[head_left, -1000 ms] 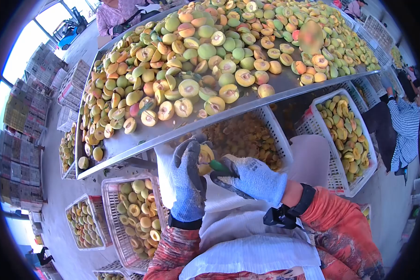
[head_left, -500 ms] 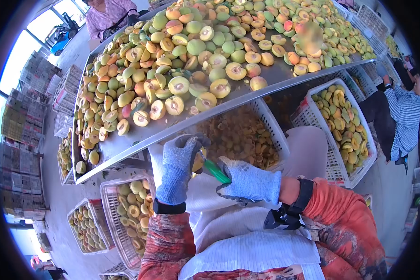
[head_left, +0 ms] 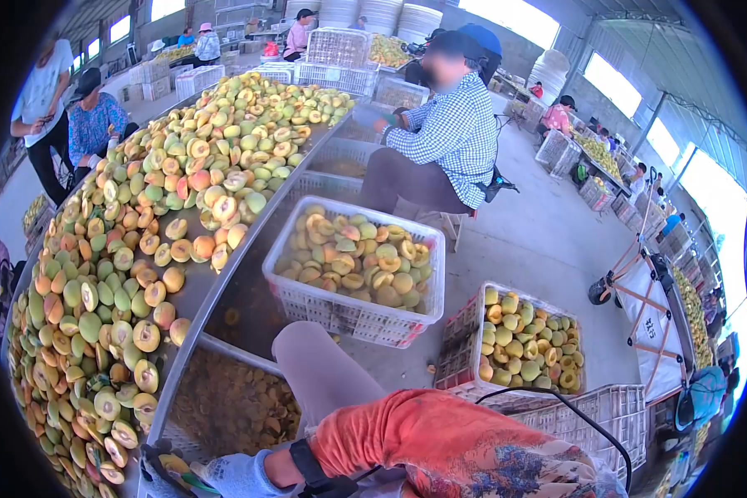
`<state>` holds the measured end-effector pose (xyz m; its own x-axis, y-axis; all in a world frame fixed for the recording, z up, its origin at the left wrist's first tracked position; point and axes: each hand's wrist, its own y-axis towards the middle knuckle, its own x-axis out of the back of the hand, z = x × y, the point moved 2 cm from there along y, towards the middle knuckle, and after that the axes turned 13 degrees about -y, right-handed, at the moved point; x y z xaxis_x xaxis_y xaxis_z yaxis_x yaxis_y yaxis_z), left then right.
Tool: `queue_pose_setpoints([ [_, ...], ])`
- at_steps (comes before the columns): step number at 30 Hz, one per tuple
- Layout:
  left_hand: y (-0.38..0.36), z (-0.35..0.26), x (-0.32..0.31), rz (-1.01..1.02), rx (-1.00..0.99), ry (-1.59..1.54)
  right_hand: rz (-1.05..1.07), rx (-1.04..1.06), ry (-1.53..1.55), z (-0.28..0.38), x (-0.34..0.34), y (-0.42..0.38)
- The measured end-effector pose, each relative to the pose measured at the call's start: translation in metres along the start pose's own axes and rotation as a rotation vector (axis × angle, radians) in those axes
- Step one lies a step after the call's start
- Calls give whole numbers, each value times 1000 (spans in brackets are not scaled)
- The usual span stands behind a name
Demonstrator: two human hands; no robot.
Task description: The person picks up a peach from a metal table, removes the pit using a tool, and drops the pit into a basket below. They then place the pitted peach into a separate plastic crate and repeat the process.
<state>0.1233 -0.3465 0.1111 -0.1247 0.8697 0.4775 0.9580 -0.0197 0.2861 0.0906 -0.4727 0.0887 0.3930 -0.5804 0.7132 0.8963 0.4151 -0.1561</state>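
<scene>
Low at the left of the head view, my gloved left hand is partly cut off by the frame edge, its dark fingers closed round a piece of fruit. Close beside it, my right hand, in a blue glove, is closed on a green-handled tool, of which only a bit shows. Both hands are by the metal rim of a table heaped with halved fruit. Just above them is a crate of brown fruit scraps.
White crates of fruit halves stand right of the table, near an empty crate. A co-worker in a checked shirt sits beyond. A folding cart stands far right. A black cable crosses near my sleeve.
The view has swung to the right, bringing the seated co-worker and the hall into sight. My hands now appear at the lower left, still close together with the fruit and tool.
</scene>
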Motion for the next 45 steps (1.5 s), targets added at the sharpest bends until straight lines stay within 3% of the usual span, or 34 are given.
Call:
queue_pose_setpoints([
  [1,3,-4,-4,4,305,-494,31,-5,45,-1,3,-2],
  [5,20,9,-8,172,623,-579,-3,7,-90,-2,11,-5],
  [6,18,5,-10,179,617,-579,-20,28,-81,-2,13,-4],
  [8,10,-17,-7,110,73,-299,-42,46,-71,-5,8,4],
  [10,5,-39,-11,89,-9,-340,167,-30,352,-15,-11,12],
  [11,4,-47,-11,61,-85,-382,157,-40,355,-14,-4,7],
  [13,11,-43,-11,176,51,-521,101,50,445,-6,11,-2],
  [15,28,-29,-9,537,266,-599,135,24,503,-11,7,-2],
  [16,34,-26,-12,551,261,-599,59,74,496,-14,5,-3],
  [18,40,-27,-20,737,-211,-245,-23,119,488,-19,0,-2],
  [21,40,-30,-30,653,-308,-235,-3,-6,483,-23,6,-8],
  [22,40,-32,-33,648,-338,-242,88,-70,625,-25,8,-10],
  [23,40,-34,-36,654,-339,-243,180,-133,766,-26,10,-12],
  [25,41,-33,-40,577,134,-461,158,-114,876,-24,18,-22],
  [29,43,-12,-46,351,113,-576,183,9,965,-20,41,-31],
  [31,45,-11,-45,494,-507,-262,285,-29,1062,-29,34,-26],
  [32,53,0,-50,517,-21,-503,366,-81,1157,-33,31,-23],
  [33,56,11,-56,511,470,-739,303,-41,1171,-33,33,-23],
  [35,59,24,-59,527,488,-706,249,37,1128,-35,37,-25],
  [36,59,30,-62,436,596,-586,358,-53,1199,-36,39,-25],
  [37,62,28,-59,535,416,-365,288,34,1208,-34,42,-28],
  [39,63,31,-56,571,216,-402,283,79,1285,-34,42,-28],
  [41,67,52,-56,494,230,-496,253,100,1368,-51,19,-21],
  [43,68,54,-54,484,220,-692,472,-78,1459,-54,17,-14],
  [45,67,54,-56,441,510,-800,514,-58,1487,-67,-3,-9],
])
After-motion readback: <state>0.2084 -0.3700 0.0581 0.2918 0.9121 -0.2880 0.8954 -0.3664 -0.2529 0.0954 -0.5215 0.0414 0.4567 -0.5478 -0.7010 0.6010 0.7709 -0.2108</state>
